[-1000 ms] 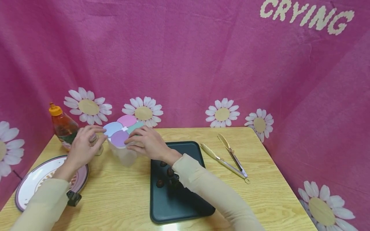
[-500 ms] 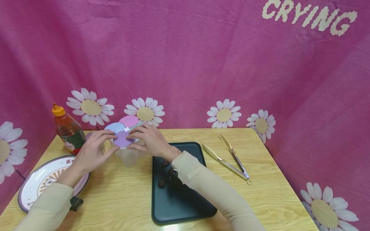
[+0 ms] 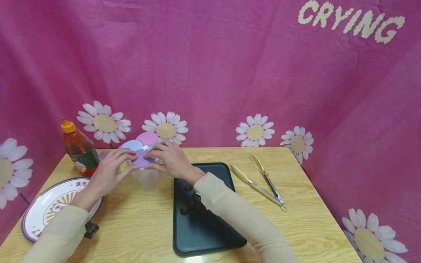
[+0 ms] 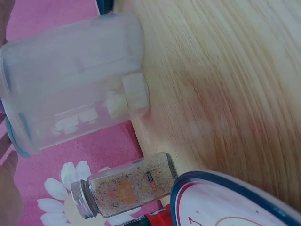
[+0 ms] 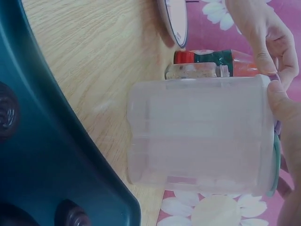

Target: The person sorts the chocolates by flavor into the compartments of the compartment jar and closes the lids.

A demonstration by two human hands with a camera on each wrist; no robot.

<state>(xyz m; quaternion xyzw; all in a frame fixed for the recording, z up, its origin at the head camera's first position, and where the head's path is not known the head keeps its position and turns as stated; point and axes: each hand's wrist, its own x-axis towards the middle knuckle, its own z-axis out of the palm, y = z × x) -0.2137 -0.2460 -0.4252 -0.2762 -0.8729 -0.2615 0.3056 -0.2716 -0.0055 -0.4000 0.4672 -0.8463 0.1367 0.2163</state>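
A translucent storage container (image 3: 148,179) with blue, pink, green and purple petal-shaped lids stands upright at the left back of the table. Both hands are at its front purple lid (image 3: 141,159). My left hand (image 3: 108,170) pinches the left edge of this lid, its thumb at the rim. From the other side my right hand (image 3: 172,160) grips the lid with curled fingers, thumb under the front edge. Pale chunks (image 4: 134,89) show through the container's wall in the left wrist view. The right wrist view shows both thumbs close together at the rim.
A dark baking tray (image 3: 210,237) with several brown pieces lies under my right forearm. Metal tongs (image 3: 260,188) lie open to its right. At left are a white plate (image 3: 39,208), a red sauce bottle (image 3: 79,149) and a glass seasoning jar (image 4: 134,186). A pink cloth (image 3: 210,73) hangs behind.
My left hand has moved right, from beside the container to the purple lid. The right hand stays on the lid, its fingers shifted slightly. The container stands in about the same place.
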